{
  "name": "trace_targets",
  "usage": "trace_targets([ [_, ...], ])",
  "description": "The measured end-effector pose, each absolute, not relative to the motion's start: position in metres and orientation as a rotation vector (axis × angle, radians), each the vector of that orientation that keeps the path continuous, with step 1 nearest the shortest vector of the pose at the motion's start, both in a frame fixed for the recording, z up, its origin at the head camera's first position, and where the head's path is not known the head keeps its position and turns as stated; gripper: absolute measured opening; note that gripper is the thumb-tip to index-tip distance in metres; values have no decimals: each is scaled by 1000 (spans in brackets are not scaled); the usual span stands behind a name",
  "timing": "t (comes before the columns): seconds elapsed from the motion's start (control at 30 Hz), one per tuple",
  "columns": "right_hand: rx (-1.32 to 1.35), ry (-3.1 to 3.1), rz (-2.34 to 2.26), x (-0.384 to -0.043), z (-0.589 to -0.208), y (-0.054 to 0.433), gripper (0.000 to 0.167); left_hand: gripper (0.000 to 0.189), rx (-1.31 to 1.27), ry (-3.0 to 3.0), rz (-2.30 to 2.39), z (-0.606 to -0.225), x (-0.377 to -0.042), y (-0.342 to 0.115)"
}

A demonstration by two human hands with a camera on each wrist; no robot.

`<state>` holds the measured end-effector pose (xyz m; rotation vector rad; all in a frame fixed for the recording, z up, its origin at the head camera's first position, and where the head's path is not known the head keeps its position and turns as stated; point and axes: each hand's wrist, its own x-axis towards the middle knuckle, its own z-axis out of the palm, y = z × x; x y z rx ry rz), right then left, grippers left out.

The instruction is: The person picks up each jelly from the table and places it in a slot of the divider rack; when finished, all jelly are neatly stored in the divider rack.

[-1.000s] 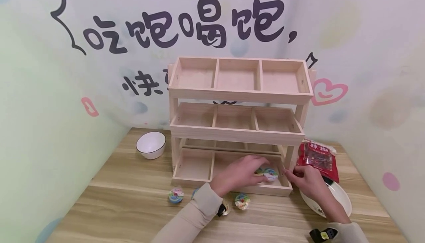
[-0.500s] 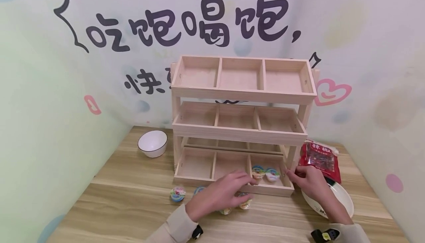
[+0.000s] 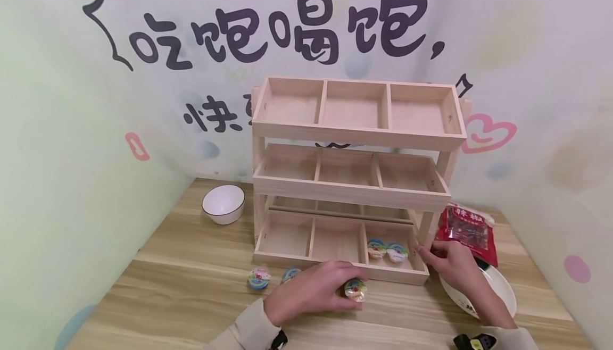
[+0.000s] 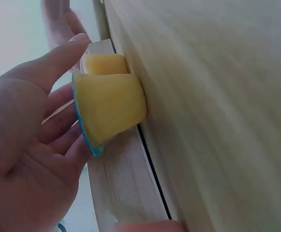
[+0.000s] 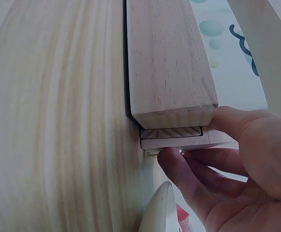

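Head view shows the left hand (image 3: 313,291), grip unclear, fingers either side of a small, round, colourful-lidded cup (image 3: 356,289) on the woodgrain counter (image 3: 191,286), while the right hand (image 3: 457,269) pinches a pale wooden rack (image 3: 351,192).

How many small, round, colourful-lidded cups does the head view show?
5: two cups in the pale wooden bottom tray, two beside the left hand, one by its fingertips. It may hide others.

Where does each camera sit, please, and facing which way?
Head: worn there, facing forward and down at the wooden rack; left hand, right hand, sleeves show.
Left wrist: worn there, facing yellow cups; both hands show.
Right wrist: worn there, facing the rack's end; right hand shows.
Both wrist views share the rack and table.
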<state>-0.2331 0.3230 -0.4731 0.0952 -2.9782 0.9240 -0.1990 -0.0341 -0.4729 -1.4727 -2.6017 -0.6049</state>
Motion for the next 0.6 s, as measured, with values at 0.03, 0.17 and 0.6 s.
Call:
trace_targets([
  [0.03,97,-2977,924,-233,-473,323,43,49,-1473,-2602,-614,-473,-199,-34],
  [0.17,98,-2983,928,-234,-472,324,45,48,-1465,-2611,-629,-474,-200,-34],
  [0.6,68,-3042,948,-237,-475,327,63,43,-1476,-2670,-710,-474,-204,-33],
])
